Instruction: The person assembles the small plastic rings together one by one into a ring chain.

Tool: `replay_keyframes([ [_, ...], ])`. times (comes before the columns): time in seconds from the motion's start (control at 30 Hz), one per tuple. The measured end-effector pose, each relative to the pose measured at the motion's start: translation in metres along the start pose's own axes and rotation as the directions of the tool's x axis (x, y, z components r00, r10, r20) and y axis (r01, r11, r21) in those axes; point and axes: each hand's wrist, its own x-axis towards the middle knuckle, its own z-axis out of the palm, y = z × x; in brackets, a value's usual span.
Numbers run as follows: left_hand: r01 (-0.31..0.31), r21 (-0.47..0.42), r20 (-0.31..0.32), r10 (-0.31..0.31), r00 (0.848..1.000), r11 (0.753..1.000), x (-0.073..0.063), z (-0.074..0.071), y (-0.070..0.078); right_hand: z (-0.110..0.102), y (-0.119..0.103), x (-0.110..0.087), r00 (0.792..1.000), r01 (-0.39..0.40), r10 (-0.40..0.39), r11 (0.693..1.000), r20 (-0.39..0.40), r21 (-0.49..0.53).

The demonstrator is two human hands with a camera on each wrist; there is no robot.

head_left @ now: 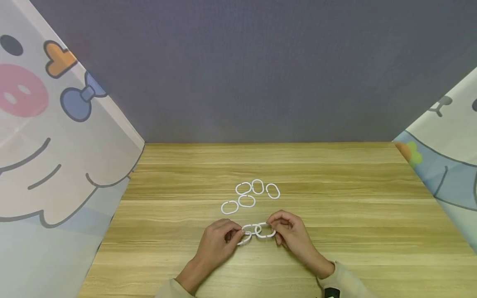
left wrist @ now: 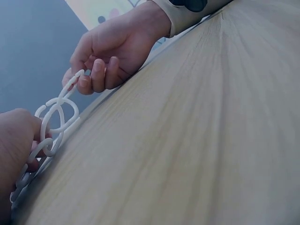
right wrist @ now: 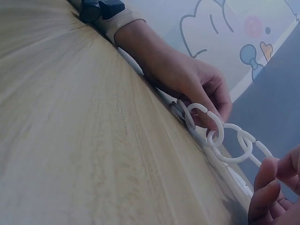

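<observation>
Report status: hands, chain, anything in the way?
Left hand and right hand each pinch an end of the short ring chain. Five loose rings lie beyond on the table, apart from it.

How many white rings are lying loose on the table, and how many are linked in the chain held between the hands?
Loose white rings on the wooden table: 5
Linked rings in the chain held by left hand and right hand: 3
Total: 8

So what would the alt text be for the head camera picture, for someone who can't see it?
Two hands hold a short chain of white plastic rings just above a wooden table, the left hand pinching one end and the right hand the other. Five loose white rings lie on the table beyond them, between cartoon-printed curtains.
</observation>
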Motion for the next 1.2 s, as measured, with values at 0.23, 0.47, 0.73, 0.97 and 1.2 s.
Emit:
replay_keyframes([
  [0.23, 0.025, 0.011, -0.016, -0.025, 1.0, 1.0, -0.0001, 0.0003, -0.0007, -0.0065, 0.0012, 0.0006, 0.998, 0.019, -0.025, 0.996, 0.065, 0.09],
  [0.47, 0.01, 0.023, -0.049, -0.008, 0.999, 1.0, 0.0, 0.0017, -0.0022, -0.0104, 0.0018, 0.0012, 0.995, -0.025, 0.006, 0.981, 0.1, 0.191],
  [0.73, 0.028, 0.033, -0.079, -0.025, 0.997, 0.999, 0.0014, 0.0009, -0.001, -0.007, 0.0044, -0.0002, 0.997, 0.045, -0.05, 0.995, 0.06, 0.084],
  [0.97, 0.054, 0.031, -0.07, -0.052, 0.996, 0.998, 0.0021, 0.0, -0.0001, -0.0042, 0.0053, -0.0018, 0.997, 0.063, -0.065, 0.996, -0.034, -0.058],
  [1.2, 0.103, 0.031, -0.071, -0.101, 0.992, 0.994, 0.0016, -0.0005, 0.0007, -0.0011, 0.0027, -0.0029, 0.998, 0.037, -0.041, 0.996, -0.049, -0.084],
])
